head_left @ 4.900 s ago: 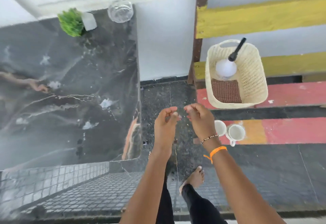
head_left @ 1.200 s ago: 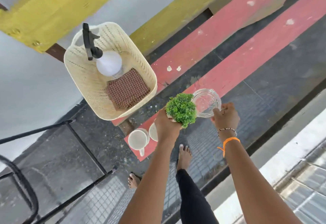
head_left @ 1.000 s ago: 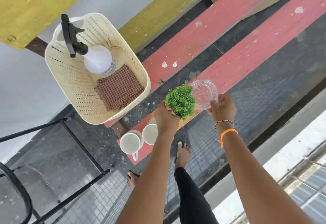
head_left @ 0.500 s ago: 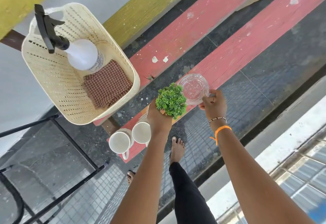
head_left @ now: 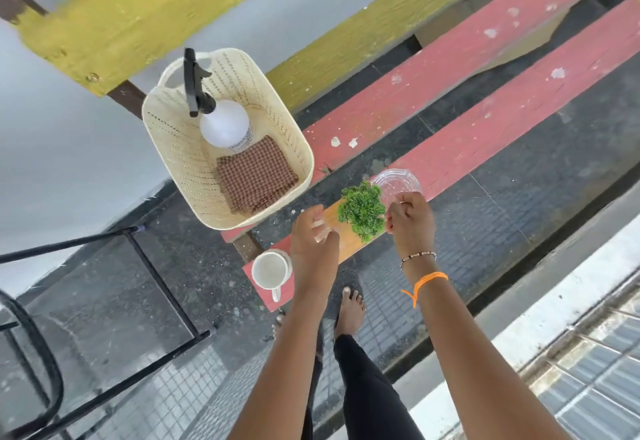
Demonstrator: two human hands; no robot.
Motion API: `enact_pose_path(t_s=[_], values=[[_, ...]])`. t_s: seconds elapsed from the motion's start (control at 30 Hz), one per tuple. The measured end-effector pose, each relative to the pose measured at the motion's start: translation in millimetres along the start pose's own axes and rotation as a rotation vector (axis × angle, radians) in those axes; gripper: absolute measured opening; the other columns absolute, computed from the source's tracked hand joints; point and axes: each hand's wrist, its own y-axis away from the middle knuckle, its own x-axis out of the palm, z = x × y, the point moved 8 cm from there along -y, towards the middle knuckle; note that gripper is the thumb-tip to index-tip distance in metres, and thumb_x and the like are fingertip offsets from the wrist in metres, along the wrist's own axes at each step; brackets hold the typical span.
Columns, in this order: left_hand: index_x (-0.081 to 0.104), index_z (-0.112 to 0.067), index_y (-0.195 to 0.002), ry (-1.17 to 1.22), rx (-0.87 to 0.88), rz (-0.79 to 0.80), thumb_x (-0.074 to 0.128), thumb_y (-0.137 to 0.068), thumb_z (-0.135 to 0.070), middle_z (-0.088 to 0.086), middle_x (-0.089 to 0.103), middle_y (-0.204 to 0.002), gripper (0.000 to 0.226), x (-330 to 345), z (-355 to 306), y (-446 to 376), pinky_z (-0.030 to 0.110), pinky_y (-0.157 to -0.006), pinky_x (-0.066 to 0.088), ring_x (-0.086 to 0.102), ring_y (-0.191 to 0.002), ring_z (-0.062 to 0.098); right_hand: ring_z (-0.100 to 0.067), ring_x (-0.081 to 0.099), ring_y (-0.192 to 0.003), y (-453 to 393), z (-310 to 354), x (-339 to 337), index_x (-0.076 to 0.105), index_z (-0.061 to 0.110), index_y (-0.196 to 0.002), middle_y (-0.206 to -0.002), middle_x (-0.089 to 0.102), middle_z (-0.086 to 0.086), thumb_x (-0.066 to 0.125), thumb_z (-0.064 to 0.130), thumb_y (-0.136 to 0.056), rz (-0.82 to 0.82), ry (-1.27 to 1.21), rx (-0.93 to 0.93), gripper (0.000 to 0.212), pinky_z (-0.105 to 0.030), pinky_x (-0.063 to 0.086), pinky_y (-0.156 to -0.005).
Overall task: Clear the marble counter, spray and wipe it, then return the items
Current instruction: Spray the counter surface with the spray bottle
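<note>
A small green plant [head_left: 362,210] stands on the orange end of the red bench plank [head_left: 491,127]. Just left of it my left hand [head_left: 314,235] hovers with loose fingers and nothing in it. A clear glass bowl [head_left: 396,180] rests on the plank right behind the plant. My right hand [head_left: 411,223] curls at the bowl's near rim, fingers pinched on it. A white mug [head_left: 271,270] stands at the plank's near end; my left wrist hides whatever is beside it. The marble counter is out of view.
A cream basket [head_left: 166,148] on the bench holds a white spray bottle [head_left: 225,124] with a black trigger and a folded brown checked cloth [head_left: 256,176]. A black metal frame [head_left: 156,266] stands at the left. My bare feet are on the dark tiled floor.
My left hand has set the plant on the plank and let go, drawing back to the left. The glass bowl has come down onto the plank behind the plant.
</note>
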Motion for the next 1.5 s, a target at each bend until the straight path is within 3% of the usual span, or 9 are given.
enact_pose_path(t_s=[0.2,0.33,0.5,0.67,0.8,1.03,1.23,1.33,1.5], values=[[0.06,-0.024,-0.102,0.102,-0.039,-0.088,0.054,-0.085,-0.004,-0.013,0.062,-0.095,0.027,-71,-3,8,0.006,-0.066,0.041,0.058,-0.086,-0.001,-0.007,0.049,-0.046,27,89,70,0.048,0.023,-0.072,-0.055,0.054,0.002,0.051,0.01,-0.089,0.162,-0.03,-0.188,0.022,-0.026,0.042,-0.053],[0.062,-0.024,-0.096,0.141,-0.046,-0.17,0.054,-0.088,-0.008,-0.012,0.064,-0.095,0.019,-125,-12,-16,0.017,-0.069,0.044,0.059,-0.083,0.004,0.001,0.049,-0.04,45,140,135,0.05,0.017,-0.077,-0.056,0.054,-0.001,0.048,0.0,-0.087,0.349,0.009,-0.271,0.019,-0.016,0.044,-0.048],[0.062,-0.027,-0.089,0.179,-0.054,-0.185,0.054,-0.087,-0.008,-0.005,0.064,-0.095,0.021,-164,-25,-66,0.02,-0.064,0.043,0.056,-0.073,0.003,-0.019,0.057,-0.071,35,157,210,0.06,0.01,-0.096,-0.078,0.061,-0.003,0.051,0.01,-0.088,0.436,0.154,-0.264,0.012,-0.037,0.052,-0.075],[0.064,-0.019,-0.095,0.121,-0.022,-0.131,0.052,-0.088,-0.005,-0.008,0.063,-0.087,0.02,-180,-37,-106,0.003,-0.05,0.04,0.053,-0.065,0.002,-0.015,0.05,-0.086,9,173,255,0.049,0.012,-0.124,-0.102,0.056,-0.01,0.046,0.006,-0.09,0.331,0.225,-0.275,0.035,-0.023,0.04,-0.077],[0.063,-0.02,-0.094,0.112,-0.024,-0.065,0.051,-0.088,-0.004,-0.011,0.063,-0.086,0.021,-185,-34,-121,0.002,-0.052,0.04,0.054,-0.068,0.003,-0.018,0.051,-0.1,-8,182,284,0.049,0.016,-0.128,-0.119,0.046,-0.014,0.052,0.001,-0.087,0.311,0.326,-0.318,0.044,-0.015,0.036,-0.079],[0.065,-0.018,-0.1,0.142,-0.054,-0.015,0.05,-0.089,-0.006,-0.009,0.062,-0.093,0.021,-202,-22,-119,0.016,-0.072,0.043,0.058,-0.086,0.009,-0.026,0.054,-0.106,-6,182,288,0.056,0.007,-0.112,-0.116,0.053,-0.015,0.059,0.002,-0.084,0.309,0.271,-0.358,0.029,-0.033,0.045,-0.093],[0.064,-0.02,-0.102,0.208,-0.059,-0.095,0.05,-0.091,-0.01,-0.016,0.06,-0.084,0.02,-231,-25,-94,0.009,-0.059,0.046,0.056,-0.068,-0.006,-0.004,0.053,-0.094,34,193,252,0.055,0.015,-0.108,-0.094,0.056,0.025,0.054,0.009,-0.089,0.284,0.027,-0.414,0.019,-0.021,0.041,-0.084],[0.064,-0.021,-0.102,0.278,-0.054,-0.175,0.051,-0.09,-0.01,-0.01,0.062,-0.085,0.02,-247,-28,-71,0.005,-0.05,0.043,0.056,-0.067,0.0,0.005,0.054,-0.084,70,211,234,0.052,0.021,-0.096,-0.088,0.058,0.017,0.055,0.02,-0.088,0.338,-0.085,-0.504,0.009,-0.013,0.041,-0.075],[0.064,-0.031,-0.09,0.393,0.019,-0.286,0.053,-0.091,-0.013,-0.01,0.063,-0.09,0.022,-269,-41,-12,0.023,-0.077,0.047,0.059,-0.088,0.014,0.001,0.05,-0.079,142,231,202,0.048,0.026,-0.088,-0.084,0.054,0.012,0.048,0.021,-0.087,0.395,-0.149,-0.611,0.005,-0.012,0.037,-0.073]])
